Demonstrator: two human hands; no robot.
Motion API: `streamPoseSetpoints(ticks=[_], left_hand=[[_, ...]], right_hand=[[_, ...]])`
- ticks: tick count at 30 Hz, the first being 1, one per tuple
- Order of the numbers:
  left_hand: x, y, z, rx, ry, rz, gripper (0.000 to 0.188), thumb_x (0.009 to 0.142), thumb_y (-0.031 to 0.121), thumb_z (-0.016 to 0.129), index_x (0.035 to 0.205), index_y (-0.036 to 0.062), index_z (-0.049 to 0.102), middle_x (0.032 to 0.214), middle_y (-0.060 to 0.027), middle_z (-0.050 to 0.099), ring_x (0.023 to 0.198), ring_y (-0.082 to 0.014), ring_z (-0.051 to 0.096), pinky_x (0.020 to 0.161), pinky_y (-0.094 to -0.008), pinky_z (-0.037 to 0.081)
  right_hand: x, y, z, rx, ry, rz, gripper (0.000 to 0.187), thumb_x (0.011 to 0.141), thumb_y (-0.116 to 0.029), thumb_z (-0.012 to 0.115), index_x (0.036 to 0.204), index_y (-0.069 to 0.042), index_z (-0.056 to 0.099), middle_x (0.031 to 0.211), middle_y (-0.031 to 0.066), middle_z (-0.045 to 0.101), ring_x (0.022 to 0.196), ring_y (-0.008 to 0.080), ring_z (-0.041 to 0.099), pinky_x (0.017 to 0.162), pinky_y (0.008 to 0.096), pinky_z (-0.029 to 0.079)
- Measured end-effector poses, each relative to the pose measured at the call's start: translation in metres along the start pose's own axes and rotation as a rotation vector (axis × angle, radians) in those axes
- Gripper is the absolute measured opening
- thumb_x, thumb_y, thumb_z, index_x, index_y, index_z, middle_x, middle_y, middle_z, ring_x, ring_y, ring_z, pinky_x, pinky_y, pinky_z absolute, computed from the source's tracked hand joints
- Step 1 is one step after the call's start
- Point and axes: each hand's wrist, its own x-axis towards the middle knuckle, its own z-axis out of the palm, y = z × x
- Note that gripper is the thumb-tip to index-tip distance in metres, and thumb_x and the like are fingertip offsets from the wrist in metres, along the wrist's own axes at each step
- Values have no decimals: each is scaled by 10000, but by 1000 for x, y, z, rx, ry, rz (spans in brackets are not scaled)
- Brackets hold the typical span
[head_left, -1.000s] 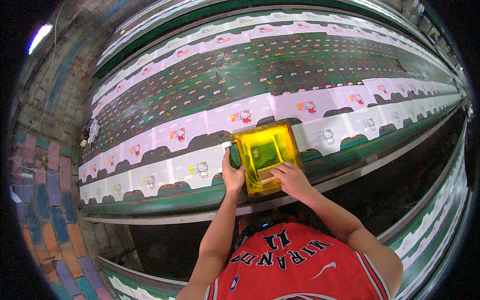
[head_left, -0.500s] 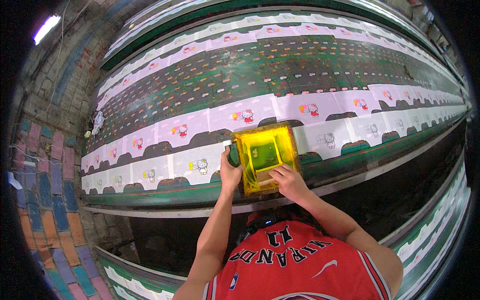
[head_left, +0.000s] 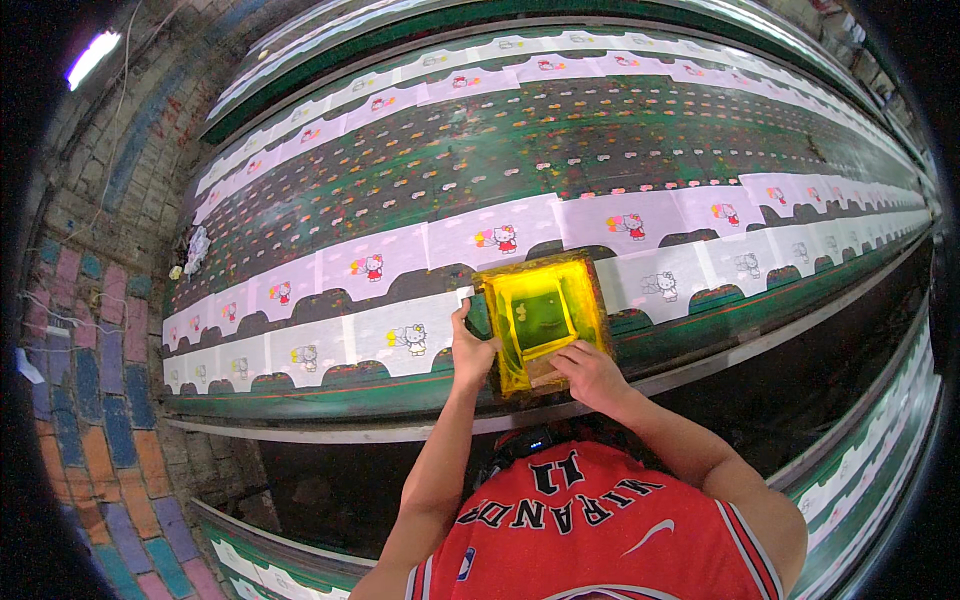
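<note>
A yellow-stained screen printing frame (head_left: 597,300) lies over the near row of white fabric pieces, at the table's front edge. My left hand (head_left: 473,348) is closed round its left side, fingers along the edge. A small white patch (head_left: 465,293) shows at those fingertips; I cannot tell what it is. Inside the frame's lower part, my right hand (head_left: 592,376) grips a brown squeegee (head_left: 543,372), its fingers bent over the top. Yellow ink surrounds the see-through mesh window (head_left: 540,320). Left of the frame, a white fabric piece (head_left: 375,335) carries a printed cartoon cat with yellow balloons.
Behind runs a row of pink fabric pieces (head_left: 345,268) with coloured cat prints. The long green table (head_left: 400,165) has many small ink marks. A crumpled white cloth (head_left: 197,245) sits at its left end. Another table (head_left: 860,490) with fabric stands behind me, across a dark aisle.
The whole view has shifted slightly, so everything sits a little farther right. The frame stays over nearly the same spot, and both hands keep their grip.
</note>
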Motion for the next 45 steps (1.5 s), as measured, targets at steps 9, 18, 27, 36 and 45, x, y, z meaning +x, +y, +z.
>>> streamPoseSetpoints(ticks=[9, 18, 27, 36, 45], left_hand=[[5, -3, -1, 197, 18, 102, 904, 691, -127, 767, 1500, -20, 379, 1422, -231, 566, 1260, -265, 578, 1065, -341, 464], [4, -9, -2, 183, 17, 104, 874, 720, -117, 750, 1504, -23, 376, 1320, -203, 628, 1159, -273, 639, 996, -340, 507], [0, -8, 1, 189, 69, 104, 884, 747, -125, 724, 1546, -7, 366, 1344, -197, 612, 1230, -260, 601, 1063, -338, 465], [-17, 27, 114, 183, 59, 216, 854, 763, -99, 700, 1551, -30, 379, 1371, -209, 602, 1245, -270, 595, 1067, -359, 460], [-21, 4, 257, 172, 57, 173, 906, 761, -60, 749, 1581, -12, 368, 1484, -238, 547, 1344, -310, 560, 1115, -375, 442]], right_hand=[[71, 48, 18, -23, 84, -7, 283, 732, -9, 674, 1015, -28, 658, 1024, 135, 656, 1043, 355, 618, 950, 456, 525], [119, 60, 7, -19, 60, 78, 259, 735, 11, 677, 987, -36, 649, 1009, 143, 650, 1040, 384, 616, 935, 488, 529], [-4, -11, -1, 14, 24, 31, 343, 744, 12, 676, 1087, -10, 674, 1094, 146, 672, 1120, 350, 611, 992, 456, 523], [-34, 62, -86, 73, 57, 67, 316, 736, 34, 654, 1049, -2, 683, 1054, 140, 691, 1035, 357, 645, 950, 441, 543], [-112, 160, -155, 43, 77, 77, 306, 723, 55, 664, 1023, -2, 684, 1025, 137, 680, 969, 371, 646, 863, 464, 556]])
